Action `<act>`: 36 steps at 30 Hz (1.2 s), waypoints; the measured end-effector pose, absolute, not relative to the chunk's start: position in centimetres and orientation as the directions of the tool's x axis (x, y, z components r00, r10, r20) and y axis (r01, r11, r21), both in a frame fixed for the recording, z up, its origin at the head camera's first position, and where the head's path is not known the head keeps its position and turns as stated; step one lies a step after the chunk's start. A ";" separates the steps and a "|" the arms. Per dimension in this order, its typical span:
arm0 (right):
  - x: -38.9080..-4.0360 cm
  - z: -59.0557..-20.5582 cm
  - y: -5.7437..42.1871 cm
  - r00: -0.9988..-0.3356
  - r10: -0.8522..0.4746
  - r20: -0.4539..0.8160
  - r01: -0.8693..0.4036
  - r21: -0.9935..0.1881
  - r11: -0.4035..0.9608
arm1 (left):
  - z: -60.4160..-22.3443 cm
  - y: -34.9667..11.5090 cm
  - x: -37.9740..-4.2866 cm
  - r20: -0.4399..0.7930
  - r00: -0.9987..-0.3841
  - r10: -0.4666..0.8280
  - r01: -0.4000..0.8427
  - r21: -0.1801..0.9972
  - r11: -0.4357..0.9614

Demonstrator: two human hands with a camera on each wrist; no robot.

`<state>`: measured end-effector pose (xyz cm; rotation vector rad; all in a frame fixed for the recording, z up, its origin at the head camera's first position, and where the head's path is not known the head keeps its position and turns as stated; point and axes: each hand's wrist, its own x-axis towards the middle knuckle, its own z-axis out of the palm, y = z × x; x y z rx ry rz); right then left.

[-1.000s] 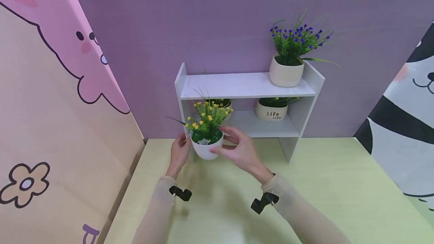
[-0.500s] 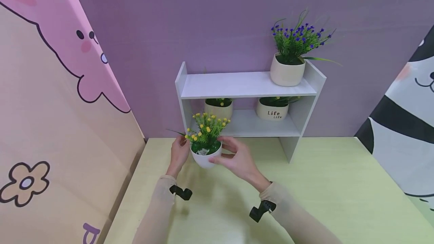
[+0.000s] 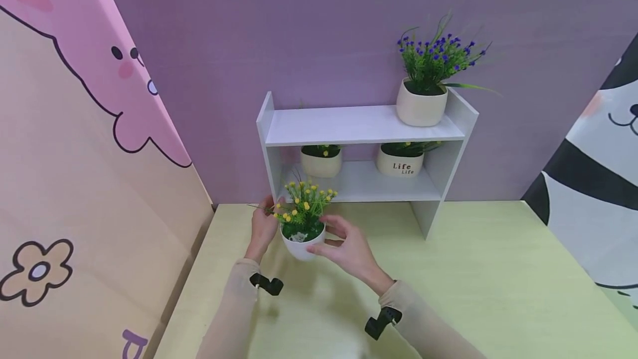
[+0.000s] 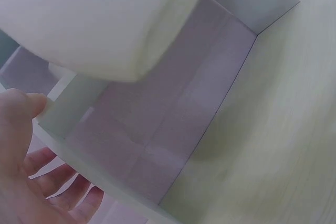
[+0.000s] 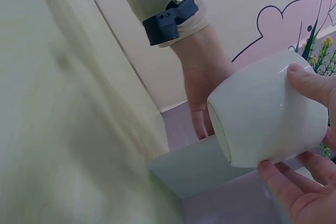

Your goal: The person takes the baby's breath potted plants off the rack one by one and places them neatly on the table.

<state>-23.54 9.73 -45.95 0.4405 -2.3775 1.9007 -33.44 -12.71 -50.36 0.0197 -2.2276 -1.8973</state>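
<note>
My right hand (image 3: 351,251) grips a white flower pot (image 3: 301,249) with yellow flowers (image 3: 304,204), thumb and fingers round its right side. In the right wrist view the pot (image 5: 268,114) is off the table and its base shows. A white two-tier shelf (image 3: 344,126) stands behind it. My left hand (image 3: 263,229) holds the left side panel of that shelf. In the left wrist view, its thumb (image 4: 37,103) lies on one side of the panel (image 4: 105,177) and its fingers on the other, while the pot (image 4: 105,24) hangs above.
A purple-flowered pot (image 3: 422,104) stands at the right of the top tier. On the lower tier sit a cream pot (image 3: 321,164) at left and a "Life" pot (image 3: 400,164) at right. Around the pale table (image 3: 498,270) rise a purple wall (image 3: 224,43) and side walls.
The right hand has brought the yellow-flowered pot down and toward me, away from the shelf, uncovering the cream pot behind. The left hand has stayed at the shelf's side panel.
</note>
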 end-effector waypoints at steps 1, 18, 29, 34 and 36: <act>-23.5 -46.2 9.7 -0.958 -0.177 0.224 -0.257 -0.946 0.197 | -50.4 -12.7 -33.4 0.156 -0.977 -0.149 0.131 0.978 0.165; -23.5 -49.6 9.5 -0.965 -0.176 0.195 -0.223 -0.962 0.159 | -50.1 -12.8 -32.9 0.197 -0.977 -0.087 0.185 0.973 0.135; -23.3 -51.3 9.7 -0.961 -0.183 0.208 -0.238 -0.957 0.166 | -49.8 -12.8 -32.8 0.170 -0.980 -0.107 0.149 0.972 0.181; -23.4 -52.3 9.7 -0.962 -0.190 0.196 -0.225 -0.964 0.140 | -49.6 -12.6 -32.6 0.196 -0.972 -0.133 0.166 0.964 0.209; -23.4 -52.8 9.6 -0.962 -0.197 0.188 -0.217 -0.967 0.134 | -49.6 -12.5 -32.5 0.208 -0.968 -0.142 0.174 0.960 0.219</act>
